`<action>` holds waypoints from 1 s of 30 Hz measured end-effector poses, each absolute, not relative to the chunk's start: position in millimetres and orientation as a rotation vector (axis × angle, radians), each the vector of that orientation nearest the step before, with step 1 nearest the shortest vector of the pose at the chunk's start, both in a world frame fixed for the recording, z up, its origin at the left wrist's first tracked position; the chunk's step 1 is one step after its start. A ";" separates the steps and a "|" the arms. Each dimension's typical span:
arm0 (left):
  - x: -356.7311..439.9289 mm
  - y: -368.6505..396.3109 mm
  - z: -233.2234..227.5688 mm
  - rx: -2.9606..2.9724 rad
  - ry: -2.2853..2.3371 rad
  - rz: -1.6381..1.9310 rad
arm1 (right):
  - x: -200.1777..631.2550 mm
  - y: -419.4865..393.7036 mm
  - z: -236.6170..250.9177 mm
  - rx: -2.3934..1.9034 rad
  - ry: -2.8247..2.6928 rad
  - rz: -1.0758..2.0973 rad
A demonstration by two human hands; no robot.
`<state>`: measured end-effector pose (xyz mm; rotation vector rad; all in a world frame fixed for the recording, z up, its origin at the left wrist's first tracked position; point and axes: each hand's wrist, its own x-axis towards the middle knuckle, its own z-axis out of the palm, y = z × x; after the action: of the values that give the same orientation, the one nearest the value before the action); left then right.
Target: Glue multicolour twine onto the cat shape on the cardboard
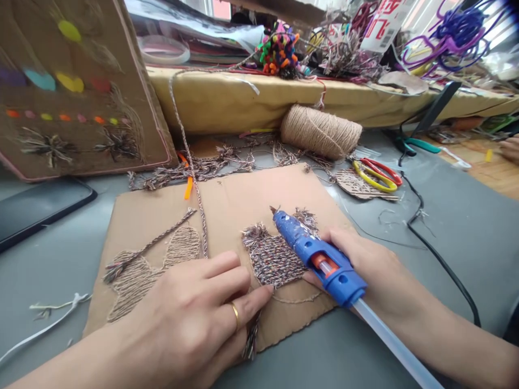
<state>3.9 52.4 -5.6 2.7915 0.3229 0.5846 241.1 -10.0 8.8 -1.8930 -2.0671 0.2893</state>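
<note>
My right hand (365, 265) grips a blue hot glue gun (308, 246), its nozzle pointing up and left above the cardboard sheet (227, 197). A clear glue stick (395, 343) sticks out of its back. My left hand (203, 308), wearing a ring, has its fingers bent over a multicoloured braided cord (203, 227); a frayed cord end (251, 337) shows beneath them. One fingertip presses at the lower edge of a patch of glued cord rows (275, 259), which has tufts on top. A twine-filled shape (138, 283) lies partly under my left hand, with a short cord piece across it.
A twine spool (322, 131) lies behind the cardboard, near red-and-yellow-handled scissors (377, 175) and cord scraps. A decorated cardboard panel (81, 97) stands at left above a dark tablet-like object (40, 208). A black cable (441, 259) runs along the right. Craft materials fill the shelf (227, 100).
</note>
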 end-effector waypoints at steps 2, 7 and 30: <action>4.1 52.3 -5.8 2.781 0.323 0.579 | 241.2 -8.4 9.9 -1.912 -2.067 0.397; 4.7 52.1 -6.1 2.771 0.340 0.574 | 237.6 -5.5 12.0 -1.937 -2.039 0.440; 7.8 47.9 -4.9 3.101 0.222 0.618 | 256.9 -6.6 23.5 -1.865 -1.762 0.543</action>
<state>7.8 47.9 -4.9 3.1007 0.2222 0.6182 256.9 -6.6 23.5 -1.8650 -1.7621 0.5432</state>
